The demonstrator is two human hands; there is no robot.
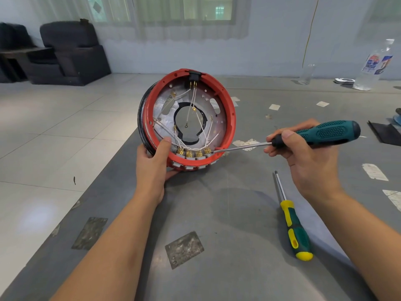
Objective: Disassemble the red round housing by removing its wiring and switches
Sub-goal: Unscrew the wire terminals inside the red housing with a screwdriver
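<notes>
My left hand [155,168] grips the red housing [230,118] tilted on its rim, thumb inside by the switches [189,153]. My right hand [303,157] clamps a teal screwdriver [325,133], tip at the rightmost switch (white wires [193,98] attached). Grey table [217,213], tiled floor [54,118], dark armchairs [71,53].

A makeshift workroom in a plain room — a scuffed grey surface [217,213] with a yellow-and-green screwdriver [291,222], pale tiled floor [54,127], dark upholstered armchairs [71,51], curtained window [184,14].
</notes>
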